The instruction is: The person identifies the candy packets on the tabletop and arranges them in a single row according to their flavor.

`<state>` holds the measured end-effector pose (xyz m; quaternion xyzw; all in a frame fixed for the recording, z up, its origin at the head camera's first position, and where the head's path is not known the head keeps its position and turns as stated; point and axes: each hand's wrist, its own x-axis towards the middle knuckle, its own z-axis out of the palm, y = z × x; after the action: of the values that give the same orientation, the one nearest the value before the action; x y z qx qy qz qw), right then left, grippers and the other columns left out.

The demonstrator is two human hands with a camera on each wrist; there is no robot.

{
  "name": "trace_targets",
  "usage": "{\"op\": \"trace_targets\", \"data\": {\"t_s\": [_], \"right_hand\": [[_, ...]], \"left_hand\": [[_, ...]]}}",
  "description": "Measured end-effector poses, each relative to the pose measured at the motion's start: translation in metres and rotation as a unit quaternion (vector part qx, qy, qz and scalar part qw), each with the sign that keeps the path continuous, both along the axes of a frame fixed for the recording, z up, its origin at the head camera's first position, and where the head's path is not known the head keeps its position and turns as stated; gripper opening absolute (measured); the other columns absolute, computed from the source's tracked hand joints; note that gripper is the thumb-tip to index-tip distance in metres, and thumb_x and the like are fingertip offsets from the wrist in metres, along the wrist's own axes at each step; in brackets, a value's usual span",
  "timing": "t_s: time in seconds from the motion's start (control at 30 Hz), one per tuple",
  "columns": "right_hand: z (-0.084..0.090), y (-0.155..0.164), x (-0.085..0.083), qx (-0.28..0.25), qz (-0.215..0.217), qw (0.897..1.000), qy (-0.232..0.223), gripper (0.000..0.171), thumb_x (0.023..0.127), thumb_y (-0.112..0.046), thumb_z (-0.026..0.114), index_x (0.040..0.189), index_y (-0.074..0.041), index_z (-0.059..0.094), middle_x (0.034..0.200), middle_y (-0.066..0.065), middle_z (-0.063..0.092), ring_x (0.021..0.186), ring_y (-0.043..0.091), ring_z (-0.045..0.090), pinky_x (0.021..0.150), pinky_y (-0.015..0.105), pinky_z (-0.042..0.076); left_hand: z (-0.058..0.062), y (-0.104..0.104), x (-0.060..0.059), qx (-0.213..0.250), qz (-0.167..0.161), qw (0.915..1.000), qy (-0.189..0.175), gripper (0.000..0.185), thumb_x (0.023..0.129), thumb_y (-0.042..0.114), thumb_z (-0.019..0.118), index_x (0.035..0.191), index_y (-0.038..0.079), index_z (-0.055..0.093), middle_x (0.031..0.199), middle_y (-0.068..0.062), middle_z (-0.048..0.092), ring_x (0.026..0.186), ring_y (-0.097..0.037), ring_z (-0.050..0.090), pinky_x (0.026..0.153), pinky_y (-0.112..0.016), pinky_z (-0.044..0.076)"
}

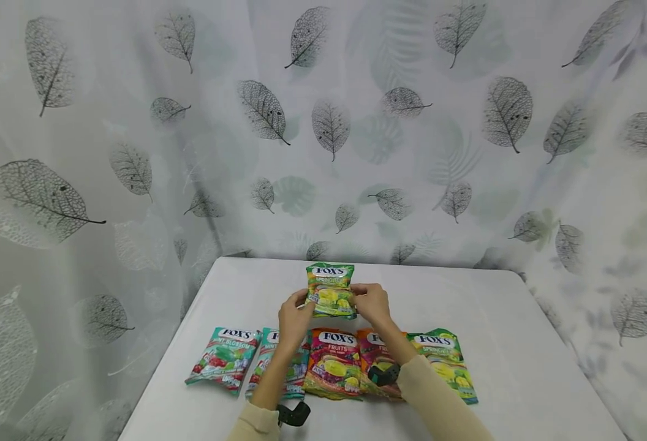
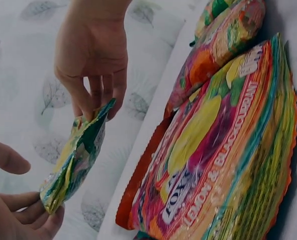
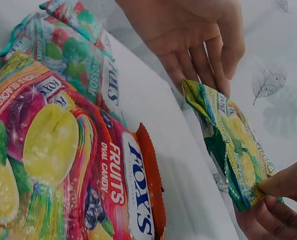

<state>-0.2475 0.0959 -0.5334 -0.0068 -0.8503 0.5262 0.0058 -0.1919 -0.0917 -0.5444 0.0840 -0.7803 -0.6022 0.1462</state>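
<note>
Near edge of the white table [image 1: 522, 343]: a row of five Fox's candy bags. Left to right: two teal mint bags [image 1: 224, 357], two red fruits bags [image 1: 334, 362], one green bag [image 1: 447, 363] at the right end; some overlap their neighbours. Both forearms pass over the row, cream sleeves, a dark strap on each wrist.

Just beyond the row, mid-table, both hands hold up a sixth bag, the green-yellow Fox's bag [image 1: 331, 290], upright, label toward the camera. Left hand [image 1: 295, 318] pinches its lower left edge, thumb against curled fingers. Right hand [image 1: 372, 304] pinches the lower right edge the same way. Whether the bag touches the table: cannot tell.

Leaf-print curtain [image 1: 136, 153] behind and to both sides.
</note>
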Motion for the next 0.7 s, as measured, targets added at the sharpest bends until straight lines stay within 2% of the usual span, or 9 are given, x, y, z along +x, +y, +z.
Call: {"op": "trace_targets", "data": {"t_s": [0.2,0.43,0.53,0.7], "right_hand": [[0.004,0.015,0.008,0.005,-0.001,1.000,0.012,0.034,0.092,-0.006,0.069,0.126,-0.004,0.076,0.106,0.016,0.076,0.059,0.017,0.056,0.051,0.028,0.040],[0.004,0.038,0.017,0.011,-0.007,1.000,0.028,0.033,0.094,-0.007,0.067,0.126,-0.004,0.075,0.105,0.017,0.075,0.050,0.015,0.042,0.047,0.029,0.032],[0.004,0.044,0.020,0.022,-0.013,0.999,0.031,0.033,0.095,-0.008,0.067,0.126,-0.003,0.075,0.108,0.019,0.074,0.051,0.016,0.042,0.047,0.029,0.032],[0.004,0.056,0.024,0.025,-0.031,0.999,0.019,0.033,0.096,-0.010,0.068,0.128,-0.004,0.074,0.113,0.019,0.074,0.064,0.019,0.053,0.051,0.029,0.037]], "left_hand": [[0.004,0.012,0.008,0.015,-0.019,0.9997,0.008,0.043,0.100,0.012,0.064,0.141,0.000,0.061,0.132,-0.022,0.066,0.118,-0.039,0.066,0.092,-0.050,0.059],[0.001,0.033,0.016,0.021,-0.050,0.9982,0.026,0.043,0.103,0.014,0.061,0.144,0.000,0.058,0.134,-0.021,0.064,0.118,-0.038,0.066,0.091,-0.047,0.060],[0.000,0.041,0.017,0.021,-0.051,0.9981,0.029,0.043,0.103,0.014,0.062,0.144,0.000,0.058,0.133,-0.021,0.065,0.118,-0.038,0.065,0.093,-0.048,0.059],[-0.001,0.053,0.020,0.023,-0.061,0.9973,0.033,0.044,0.103,0.013,0.061,0.144,0.000,0.057,0.134,-0.020,0.065,0.120,-0.037,0.064,0.097,-0.049,0.057]]}}
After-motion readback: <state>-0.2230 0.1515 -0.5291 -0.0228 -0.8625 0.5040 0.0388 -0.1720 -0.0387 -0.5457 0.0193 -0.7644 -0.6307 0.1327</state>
